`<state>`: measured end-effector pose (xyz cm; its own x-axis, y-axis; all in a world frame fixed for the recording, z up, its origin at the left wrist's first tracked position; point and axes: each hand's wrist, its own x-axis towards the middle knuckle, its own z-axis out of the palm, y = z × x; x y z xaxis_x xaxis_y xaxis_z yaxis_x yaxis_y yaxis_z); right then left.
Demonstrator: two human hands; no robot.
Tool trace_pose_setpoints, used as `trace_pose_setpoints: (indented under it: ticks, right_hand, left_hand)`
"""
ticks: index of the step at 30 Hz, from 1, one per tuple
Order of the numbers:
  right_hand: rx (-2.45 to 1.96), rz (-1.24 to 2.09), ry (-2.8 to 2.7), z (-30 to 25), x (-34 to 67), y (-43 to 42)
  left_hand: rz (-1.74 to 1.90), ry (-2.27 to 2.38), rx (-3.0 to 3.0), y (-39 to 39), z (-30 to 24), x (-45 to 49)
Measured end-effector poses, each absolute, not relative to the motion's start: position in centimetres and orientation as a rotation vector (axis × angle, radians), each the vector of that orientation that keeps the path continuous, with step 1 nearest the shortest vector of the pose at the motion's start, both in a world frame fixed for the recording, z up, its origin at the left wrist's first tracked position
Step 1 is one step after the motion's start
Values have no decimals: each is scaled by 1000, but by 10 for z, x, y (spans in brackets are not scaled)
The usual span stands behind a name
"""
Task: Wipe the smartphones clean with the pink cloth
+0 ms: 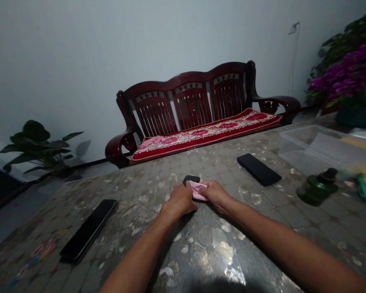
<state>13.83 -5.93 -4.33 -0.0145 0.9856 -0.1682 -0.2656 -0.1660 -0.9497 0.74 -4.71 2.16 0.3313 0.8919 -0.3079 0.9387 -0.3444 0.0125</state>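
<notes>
Both of my hands meet at the middle of a patterned table [207, 252]. My left hand [180, 200] is curled and rests on a small black object [191, 179], of which only the far end shows. My right hand [215, 194] has its fingers closed on a small pink cloth [197, 189] that lies between the two hands and touches the black object. How much of the black object lies under the cloth and hands is hidden.
A black phone [88, 230] lies at the left, another black phone [258, 169] at the right. A clear plastic box [323, 148] and a dark green bottle [317, 189] stand further right. Behind the table are a wooden bench [198, 114], plants, and purple flowers [350, 73].
</notes>
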Motion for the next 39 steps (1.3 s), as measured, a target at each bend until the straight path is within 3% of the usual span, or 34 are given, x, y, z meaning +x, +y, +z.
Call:
trace_pose_setpoints:
  ticks: [4,10,15,26,39]
  right_hand:
    - [-1116,1306,-910,-44,149,-49]
    - [-1258,550,-1473,-42,171,-38]
    - [-1162,274,-1762,-36,158,-37]
    - [-1184,44,-1992,-26,147,-51]
    - [-1147,4,-2041,-23,142,-59]
  left_hand:
    - [-247,1544,2373,-40,28,-5]
    - [116,1227,2138,-15,33,-39]
    - [232,1158,1794,-12,27,-55]
    - [396,1206,1959,-24,12,-43]
    - [479,1437,1976,-30,0,-38]
